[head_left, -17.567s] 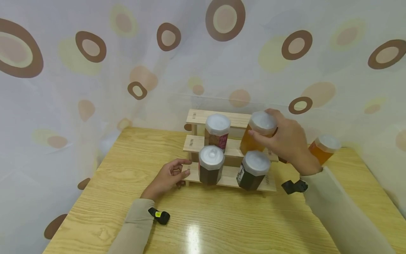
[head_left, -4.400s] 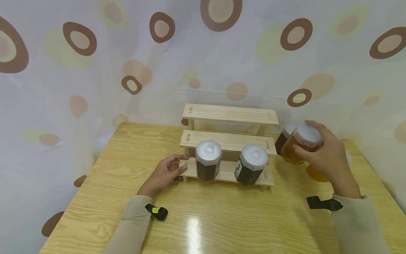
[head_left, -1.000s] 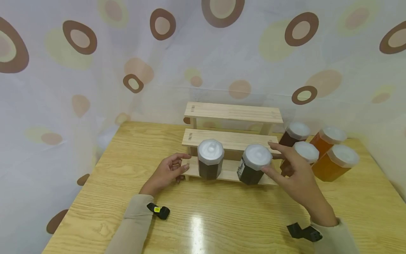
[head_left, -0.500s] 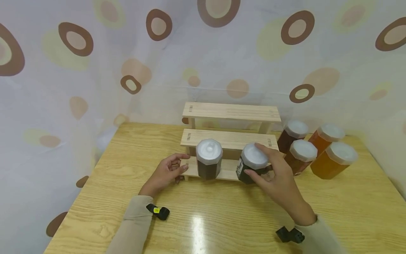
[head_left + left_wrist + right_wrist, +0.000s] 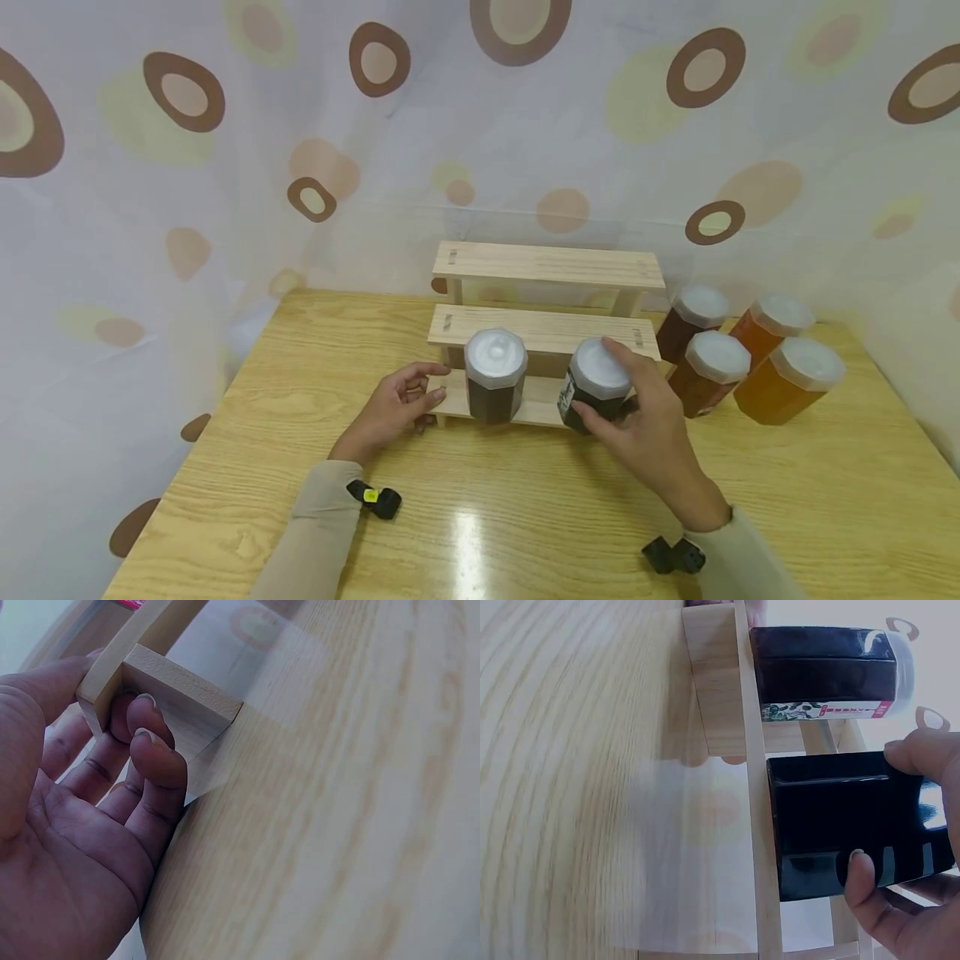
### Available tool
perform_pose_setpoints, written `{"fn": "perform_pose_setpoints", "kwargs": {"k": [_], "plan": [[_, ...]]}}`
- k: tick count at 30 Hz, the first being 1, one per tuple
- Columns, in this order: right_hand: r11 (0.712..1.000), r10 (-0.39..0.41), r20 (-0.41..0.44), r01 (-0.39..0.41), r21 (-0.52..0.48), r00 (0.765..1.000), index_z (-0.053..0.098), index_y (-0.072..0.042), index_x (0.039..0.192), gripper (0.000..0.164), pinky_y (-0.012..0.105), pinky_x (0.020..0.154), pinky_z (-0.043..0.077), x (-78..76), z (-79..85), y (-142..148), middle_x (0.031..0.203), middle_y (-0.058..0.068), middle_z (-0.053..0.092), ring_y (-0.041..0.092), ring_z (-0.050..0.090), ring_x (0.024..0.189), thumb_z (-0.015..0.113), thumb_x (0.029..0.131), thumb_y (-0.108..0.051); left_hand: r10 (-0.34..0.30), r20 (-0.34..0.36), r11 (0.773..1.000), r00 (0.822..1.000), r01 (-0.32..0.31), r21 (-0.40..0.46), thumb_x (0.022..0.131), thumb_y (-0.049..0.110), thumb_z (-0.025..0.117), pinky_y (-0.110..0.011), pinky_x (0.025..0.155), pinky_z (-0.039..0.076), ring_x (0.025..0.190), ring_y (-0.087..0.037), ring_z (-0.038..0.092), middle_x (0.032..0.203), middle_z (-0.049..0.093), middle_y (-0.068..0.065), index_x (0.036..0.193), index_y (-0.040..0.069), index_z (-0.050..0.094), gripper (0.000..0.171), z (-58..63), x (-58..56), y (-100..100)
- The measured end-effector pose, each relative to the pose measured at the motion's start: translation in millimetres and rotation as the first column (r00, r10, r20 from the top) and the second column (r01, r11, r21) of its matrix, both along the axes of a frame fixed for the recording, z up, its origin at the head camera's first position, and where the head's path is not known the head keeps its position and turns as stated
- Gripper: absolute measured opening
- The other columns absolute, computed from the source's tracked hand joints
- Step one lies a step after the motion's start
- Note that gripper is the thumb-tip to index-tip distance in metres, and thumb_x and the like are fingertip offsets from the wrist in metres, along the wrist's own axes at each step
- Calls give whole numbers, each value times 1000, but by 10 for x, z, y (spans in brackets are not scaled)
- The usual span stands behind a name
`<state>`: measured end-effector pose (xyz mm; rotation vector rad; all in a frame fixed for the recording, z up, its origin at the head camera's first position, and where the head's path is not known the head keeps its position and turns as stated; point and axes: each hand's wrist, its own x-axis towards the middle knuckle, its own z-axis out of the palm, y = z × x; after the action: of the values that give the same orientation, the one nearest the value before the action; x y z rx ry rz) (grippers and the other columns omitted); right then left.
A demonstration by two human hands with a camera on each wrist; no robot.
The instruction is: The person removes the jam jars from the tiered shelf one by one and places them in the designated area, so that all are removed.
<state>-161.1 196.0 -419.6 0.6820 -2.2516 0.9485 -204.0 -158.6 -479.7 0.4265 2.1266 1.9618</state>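
Note:
A small three-step wooden shelf [image 5: 547, 329] stands on the table. My left hand [image 5: 393, 408] holds the left end of its lowest board [image 5: 112, 671], thumb on top and fingers curled beneath. On that lowest step are two dark octagonal jars with whitish lids. My right hand [image 5: 648, 417] grips the right jar [image 5: 588, 410], thumb on the near side and fingers round the far side. In the right wrist view this black jar [image 5: 832, 817] has its base at the board. The left jar [image 5: 495, 400], with a printed label [image 5: 825, 711], stands apart from both hands.
To the right of the shelf several more jars stand on the wooden table [image 5: 525, 517]: a dark one [image 5: 678, 329], a reddish-brown one [image 5: 697, 387], an orange one [image 5: 753, 337] and an amber one [image 5: 780, 396]. A patterned curtain [image 5: 420, 150] hangs behind.
The jars from the middle step now stand at the right of the table. My right hand has come back left and closed round the right dark jar. My left hand stays at the shelf.

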Motion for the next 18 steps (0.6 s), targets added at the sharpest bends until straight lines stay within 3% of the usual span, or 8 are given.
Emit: {"fn": "perform_pose_setpoints", "kwargs": {"k": [4,9,11,18], "plan": [[1000,7,0,-7,-4,1000,53,-3,148,88,18,65,47,-13,6,22,128,21,62,24,58,99,92,69,-6,0,0,1000,1000,0,1,103,8,66,-25,56,51,66,-16,58,86,53,-6,138,2,59,36,-10,-6,1],[1000,8,-4,-8,-8,1000,55,-2,146,86,20,60,48,-1,40,45,128,21,63,23,57,94,92,69,-9,-4,1,1000,1000,4,4,103,8,66,-25,56,51,65,-15,58,87,53,-6,138,2,59,37,-28,-15,-3],[1000,11,-5,-11,-13,1000,55,-2,145,83,20,59,48,5,53,55,129,21,62,23,56,94,92,73,-18,-5,4,1000,1000,5,5,103,9,66,-25,56,51,66,-15,58,87,53,-6,138,2,59,37,-27,-15,-1],[1000,8,3,-8,-16,1000,55,-2,145,81,18,58,51,19,95,88,129,21,62,21,56,95,91,75,-19,-1,7,1000,1000,0,4,103,8,66,-25,56,51,67,-16,59,88,53,-7,138,2,59,37,-22,-14,-3]]}}
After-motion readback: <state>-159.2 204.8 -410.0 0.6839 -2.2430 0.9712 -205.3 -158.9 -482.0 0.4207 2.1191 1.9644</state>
